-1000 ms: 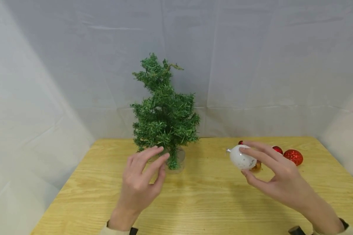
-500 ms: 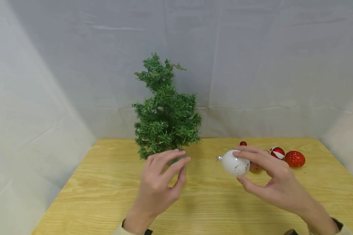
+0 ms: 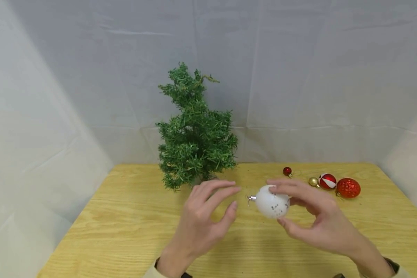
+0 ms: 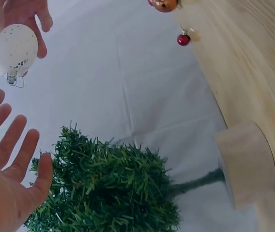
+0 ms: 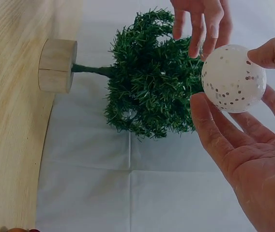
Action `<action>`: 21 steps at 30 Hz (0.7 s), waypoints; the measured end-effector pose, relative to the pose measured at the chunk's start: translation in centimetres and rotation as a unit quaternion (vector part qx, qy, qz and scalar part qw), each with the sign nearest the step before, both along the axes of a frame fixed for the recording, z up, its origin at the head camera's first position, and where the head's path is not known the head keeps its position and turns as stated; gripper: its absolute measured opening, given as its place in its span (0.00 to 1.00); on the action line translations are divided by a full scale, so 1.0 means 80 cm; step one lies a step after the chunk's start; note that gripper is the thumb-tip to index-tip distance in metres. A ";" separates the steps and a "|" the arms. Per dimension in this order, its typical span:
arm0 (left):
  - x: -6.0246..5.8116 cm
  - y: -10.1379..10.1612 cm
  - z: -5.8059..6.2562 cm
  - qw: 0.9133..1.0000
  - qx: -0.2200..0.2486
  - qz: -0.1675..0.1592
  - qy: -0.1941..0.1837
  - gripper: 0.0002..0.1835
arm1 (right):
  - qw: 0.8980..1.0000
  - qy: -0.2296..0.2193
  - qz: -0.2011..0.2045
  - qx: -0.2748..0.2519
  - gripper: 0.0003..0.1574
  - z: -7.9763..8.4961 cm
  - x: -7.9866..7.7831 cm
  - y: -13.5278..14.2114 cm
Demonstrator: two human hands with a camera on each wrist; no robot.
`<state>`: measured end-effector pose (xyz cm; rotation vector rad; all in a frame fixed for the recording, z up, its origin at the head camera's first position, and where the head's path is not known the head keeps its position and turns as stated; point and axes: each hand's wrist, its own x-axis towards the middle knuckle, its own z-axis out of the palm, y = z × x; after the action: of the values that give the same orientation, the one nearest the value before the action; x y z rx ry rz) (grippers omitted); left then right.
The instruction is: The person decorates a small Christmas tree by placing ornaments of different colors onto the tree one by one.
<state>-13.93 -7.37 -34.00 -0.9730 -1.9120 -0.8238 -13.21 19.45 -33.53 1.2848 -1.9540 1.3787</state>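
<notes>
My right hand [image 3: 314, 212] pinches a white Christmas bauble [image 3: 272, 202] between thumb and fingers, above the table. Silver specks dot the bauble, and its silver cap with a wire hook points left. My left hand [image 3: 208, 222] is just left of the hook, fingers loosely bent and apart, holding nothing. In the left wrist view the bauble [image 4: 14, 50] hangs beyond the left fingertips. A small green artificial Christmas tree [image 3: 196, 139] stands behind the left hand, which hides its base in the head view. The right wrist view shows the tree's round wooden base [image 5: 57, 66].
On the right of the wooden table [image 3: 125, 224] lie a small dark red bauble [image 3: 287, 170], a small gold bauble [image 3: 313, 182], a red-and-white bauble [image 3: 327, 181] and a larger red glittery bauble [image 3: 348, 187]. A pale cloth backdrop [image 3: 299, 77] rises behind the table.
My left hand has moved right, from in front of the tree toward the bauble's hook. My right hand has brought the white bauble left and slightly down, uncovering the ornaments behind it.
</notes>
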 end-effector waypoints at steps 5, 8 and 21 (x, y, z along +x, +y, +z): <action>0.003 0.003 0.000 0.998 0.004 -0.026 -0.057 0.16 | 1.000 -0.006 0.021 -0.005 0.40 0.000 0.002 -0.002; 0.003 0.003 -0.001 0.995 -0.001 -0.040 -0.092 0.15 | 1.000 -0.013 0.020 -0.001 0.41 0.000 0.004 -0.003; -0.001 0.006 -0.006 0.976 -0.009 -0.089 -0.201 0.16 | 0.999 -0.032 0.028 -0.001 0.42 -0.001 0.006 -0.005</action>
<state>-14.00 -6.87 -34.50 -1.0595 -2.1949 -1.1827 -12.73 19.04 -33.59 1.3197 -1.9717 1.4649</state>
